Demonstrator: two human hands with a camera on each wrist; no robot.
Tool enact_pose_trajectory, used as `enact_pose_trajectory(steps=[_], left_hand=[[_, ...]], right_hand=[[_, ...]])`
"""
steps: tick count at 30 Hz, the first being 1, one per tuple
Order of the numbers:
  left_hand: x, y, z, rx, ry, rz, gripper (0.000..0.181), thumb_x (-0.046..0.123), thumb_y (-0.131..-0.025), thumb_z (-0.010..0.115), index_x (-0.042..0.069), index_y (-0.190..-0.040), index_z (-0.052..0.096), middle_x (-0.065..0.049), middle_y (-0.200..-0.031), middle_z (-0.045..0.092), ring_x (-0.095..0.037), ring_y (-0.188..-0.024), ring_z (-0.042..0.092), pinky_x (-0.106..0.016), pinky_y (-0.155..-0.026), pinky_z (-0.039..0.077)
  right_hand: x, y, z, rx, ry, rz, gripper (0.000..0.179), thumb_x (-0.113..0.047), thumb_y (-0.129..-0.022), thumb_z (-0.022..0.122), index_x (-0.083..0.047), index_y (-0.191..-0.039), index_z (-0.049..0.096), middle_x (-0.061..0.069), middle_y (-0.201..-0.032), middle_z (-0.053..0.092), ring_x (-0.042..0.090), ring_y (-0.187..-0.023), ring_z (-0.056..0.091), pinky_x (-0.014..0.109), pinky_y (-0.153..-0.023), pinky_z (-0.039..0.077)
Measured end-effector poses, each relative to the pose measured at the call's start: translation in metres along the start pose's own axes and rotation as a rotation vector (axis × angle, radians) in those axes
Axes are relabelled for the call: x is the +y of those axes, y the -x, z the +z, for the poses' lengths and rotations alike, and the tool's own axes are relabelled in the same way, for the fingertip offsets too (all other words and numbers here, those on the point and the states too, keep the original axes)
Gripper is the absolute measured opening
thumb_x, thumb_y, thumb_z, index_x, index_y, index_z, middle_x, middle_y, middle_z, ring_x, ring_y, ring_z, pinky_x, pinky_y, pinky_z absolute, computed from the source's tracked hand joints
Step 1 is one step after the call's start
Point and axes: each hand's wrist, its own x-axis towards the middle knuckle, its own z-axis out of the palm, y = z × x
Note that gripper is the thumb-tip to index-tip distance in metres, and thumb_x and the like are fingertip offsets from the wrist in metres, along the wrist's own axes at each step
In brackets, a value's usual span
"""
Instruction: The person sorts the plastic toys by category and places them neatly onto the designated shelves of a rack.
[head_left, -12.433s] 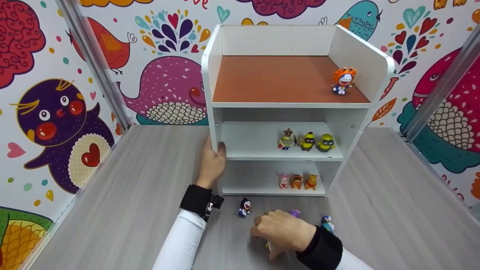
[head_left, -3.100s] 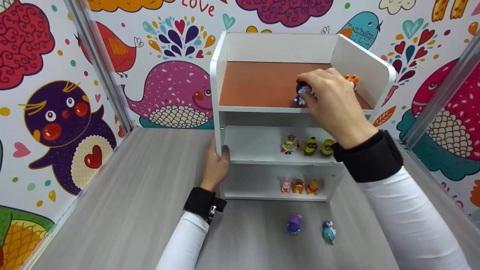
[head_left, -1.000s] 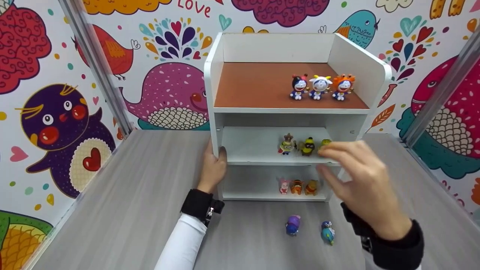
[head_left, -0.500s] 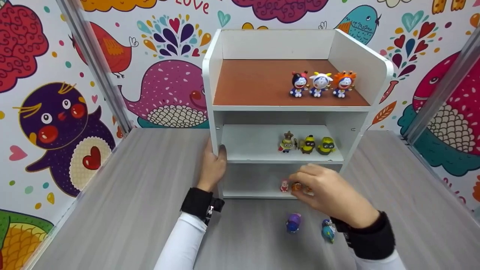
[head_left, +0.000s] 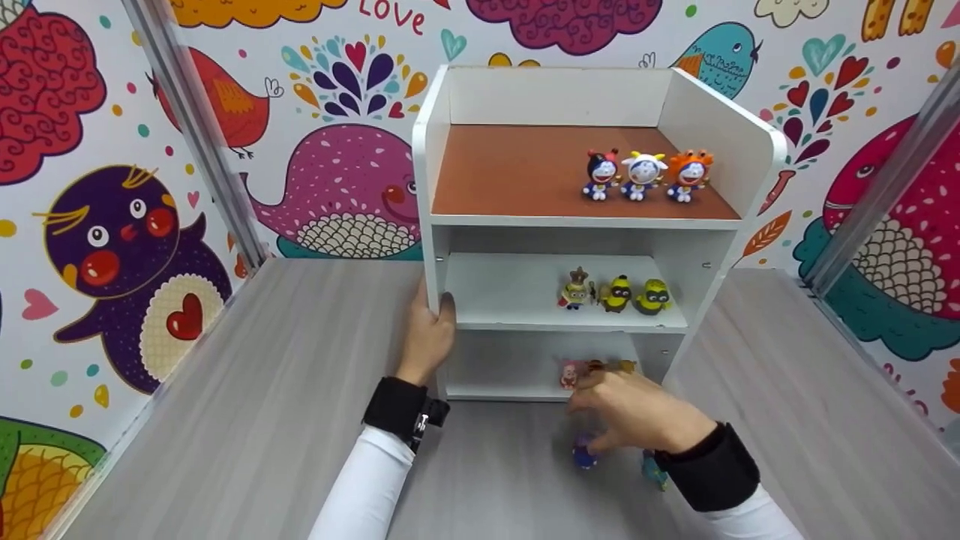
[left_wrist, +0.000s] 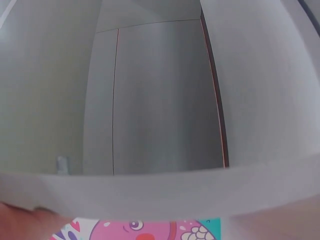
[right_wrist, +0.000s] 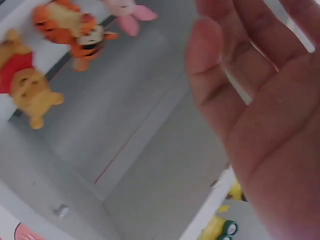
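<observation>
My left hand (head_left: pixel 427 341) grips the left side panel of a white toy shelf (head_left: pixel 570 328), its thumb on the front edge. My right hand (head_left: pixel 637 411) reaches low before the shelf, fingers loosely bent and palm bare in the right wrist view. Between its thumb and fingers, in the head view, a purple-and-blue figurine (head_left: pixel 584 453) lies on the floor, partly covered; contact is unclear. A teal-and-blue figurine (head_left: pixel 654 471) is partly hidden by the right wrist. On the bottom shelf sit a pink piglet figurine (head_left: pixel 569 375), a tiger figurine (right_wrist: pixel 75 30) and a yellow bear figurine (right_wrist: pixel 30 90).
On the brown top board stand a black-headed figurine (head_left: pixel 600 175), a white horned one (head_left: pixel 643 176) and an orange crab-hatted one (head_left: pixel 689 177). Three yellow figurines (head_left: pixel 616 294) stand on the middle shelf. Grey floor (head_left: pixel 300 420) lies around; patterned walls (head_left: pixel 337 180) enclose it.
The black-headed and white horned figurines have joined the orange one on the top board. My right hand has since come down to the purple-and-blue figurine. The left hand keeps its grip.
</observation>
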Motion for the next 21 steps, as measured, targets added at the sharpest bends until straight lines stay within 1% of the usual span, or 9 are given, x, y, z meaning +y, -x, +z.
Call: enact_pose_trajectory(steps=[3, 5, 7, 10, 13, 16, 18, 19, 21], left_hand=[[0.0, 0.0, -0.001, -0.002, -0.004, 0.003, 0.057, -0.002, -0.097, 0.043, -0.007, -0.153, 0.031, -0.029, -0.156, 0.037, -0.041, -0.148, 0.03, -0.056, -0.125, 0.02], [0.0, 0.0, -0.001, -0.006, 0.0, -0.002, 0.058, -0.002, -0.098, 0.043, -0.007, -0.154, 0.03, -0.029, -0.156, 0.036, -0.041, -0.149, 0.029, -0.056, -0.125, 0.02], [0.0, 0.0, 0.0, -0.009, 0.003, -0.004, 0.058, -0.002, -0.098, 0.042, -0.007, -0.154, 0.028, -0.029, -0.157, 0.035, -0.041, -0.149, 0.028, -0.056, -0.125, 0.019], [0.0, 0.0, 0.0, -0.008, 0.003, 0.0, 0.06, -0.002, -0.097, 0.042, -0.006, -0.155, 0.027, -0.028, -0.158, 0.034, -0.041, -0.15, 0.028, -0.055, -0.126, 0.019], [0.0, -0.001, 0.0, -0.007, 0.002, 0.01, 0.06, -0.002, -0.097, 0.042, -0.006, -0.155, 0.026, -0.028, -0.158, 0.034, -0.041, -0.15, 0.027, -0.056, -0.126, 0.019], [0.0, -0.001, 0.0, -0.01, 0.0, 0.012, 0.06, -0.002, -0.097, 0.042, -0.006, -0.155, 0.027, -0.029, -0.157, 0.034, -0.041, -0.15, 0.028, -0.056, -0.125, 0.019], [0.0, -0.001, 0.0, -0.013, -0.007, 0.006, 0.059, -0.001, -0.098, 0.042, -0.006, -0.155, 0.026, -0.029, -0.158, 0.034, -0.042, -0.15, 0.028, -0.057, -0.125, 0.02], [0.0, 0.0, 0.0, -0.014, -0.011, 0.003, 0.059, -0.001, -0.099, 0.042, -0.006, -0.155, 0.026, -0.029, -0.158, 0.034, -0.042, -0.149, 0.028, -0.058, -0.124, 0.021], [0.001, 0.0, 0.0, -0.015, -0.015, -0.004, 0.059, 0.0, -0.099, 0.042, -0.006, -0.156, 0.025, -0.029, -0.158, 0.033, -0.042, -0.149, 0.028, -0.058, -0.124, 0.021]], right_hand=[[0.0, -0.003, 0.008, -0.087, -0.055, 0.047, 0.041, -0.021, -0.063, 0.092, -0.013, -0.1, 0.077, 0.003, -0.101, 0.073, 0.018, -0.087, 0.068, 0.029, -0.073, 0.058], [0.0, -0.006, 0.014, -0.131, -0.084, 0.059, 0.037, -0.017, -0.062, 0.091, -0.012, -0.096, 0.077, 0.0, -0.094, 0.072, 0.012, -0.08, 0.065, 0.024, -0.068, 0.055], [-0.001, -0.008, 0.02, -0.16, -0.108, 0.059, 0.034, -0.012, -0.061, 0.09, -0.012, -0.093, 0.077, -0.002, -0.089, 0.071, 0.007, -0.076, 0.062, 0.019, -0.065, 0.052], [-0.001, -0.011, 0.025, -0.181, -0.147, 0.059, 0.029, -0.008, -0.063, 0.088, -0.011, -0.091, 0.079, -0.002, -0.085, 0.072, 0.003, -0.073, 0.06, 0.017, -0.063, 0.05], [-0.002, -0.012, 0.028, -0.184, -0.152, 0.075, 0.026, -0.009, -0.065, 0.087, -0.012, -0.09, 0.081, -0.003, -0.083, 0.074, 0.003, -0.072, 0.061, 0.017, -0.063, 0.051], [-0.003, -0.013, 0.029, -0.186, -0.141, 0.081, 0.021, -0.013, -0.068, 0.087, -0.013, -0.088, 0.082, -0.004, -0.079, 0.074, 0.001, -0.067, 0.058, 0.017, -0.061, 0.049], [-0.003, -0.014, 0.029, -0.187, -0.148, 0.068, 0.014, -0.011, -0.071, 0.083, -0.012, -0.085, 0.08, -0.004, -0.072, 0.071, 0.0, -0.061, 0.052, 0.016, -0.055, 0.043], [-0.004, -0.014, 0.029, -0.19, -0.16, 0.06, 0.014, -0.01, -0.072, 0.082, -0.012, -0.085, 0.08, -0.005, -0.07, 0.069, 0.0, -0.06, 0.049, 0.015, -0.053, 0.041], [-0.005, -0.015, 0.028, -0.182, -0.193, 0.036, 0.016, -0.007, -0.073, 0.077, -0.012, -0.089, 0.079, -0.005, -0.072, 0.069, -0.002, -0.06, 0.047, 0.014, -0.053, 0.038]])
